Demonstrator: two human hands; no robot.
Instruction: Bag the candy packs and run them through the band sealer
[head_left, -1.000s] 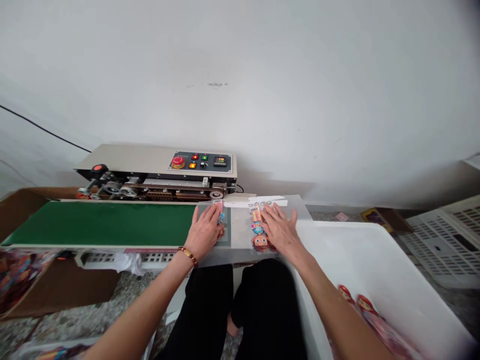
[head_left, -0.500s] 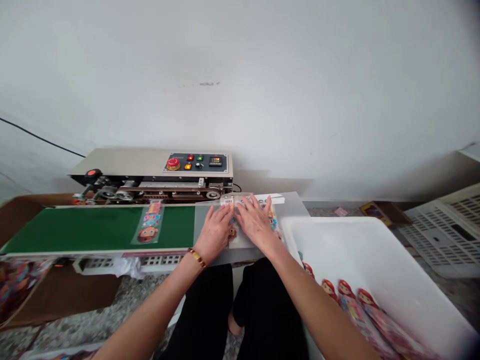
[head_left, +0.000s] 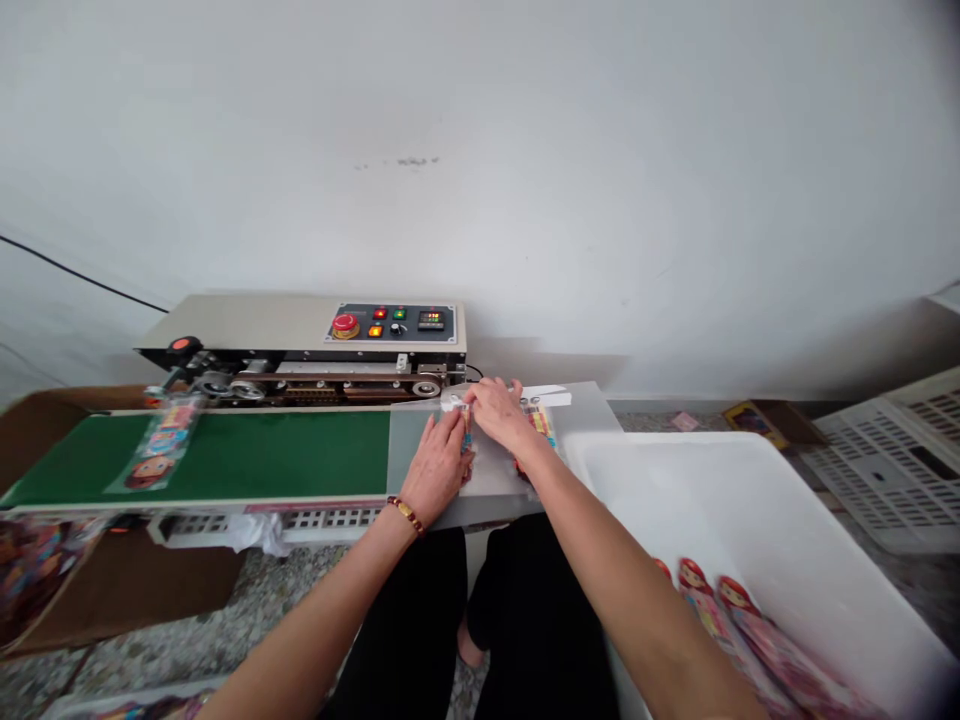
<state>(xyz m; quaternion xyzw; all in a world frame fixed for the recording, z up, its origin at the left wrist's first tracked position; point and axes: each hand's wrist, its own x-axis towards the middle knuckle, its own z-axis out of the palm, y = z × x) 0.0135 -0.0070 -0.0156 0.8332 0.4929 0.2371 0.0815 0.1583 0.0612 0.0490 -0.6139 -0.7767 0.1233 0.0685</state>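
My two hands at the right end of the machine point(head_left: 405, 365). The sealed-looking packet point(head_left: 154, 455) has travelled along the green belt point(head_left: 285, 450) since the previous view, from before the machine's middle to its left end; that piece appears to be past most of the rollers. My left hand point(head_left: 436, 465) lies with fingers extended and close together on the near packet point(head_left: 468, 440), on the grey table point(head_left: 589, 415) just right of the belt. My right hand point(head_left: 495, 410) has shifted to that packet's upper end, fingers bent; whether they pinch it, I cannot tell. The near packet is thus being squared, I judge, short of the machine's rollers. A spare packet point(head_left: 541, 418), now less covered by my right hand, lies farther right of the machine.
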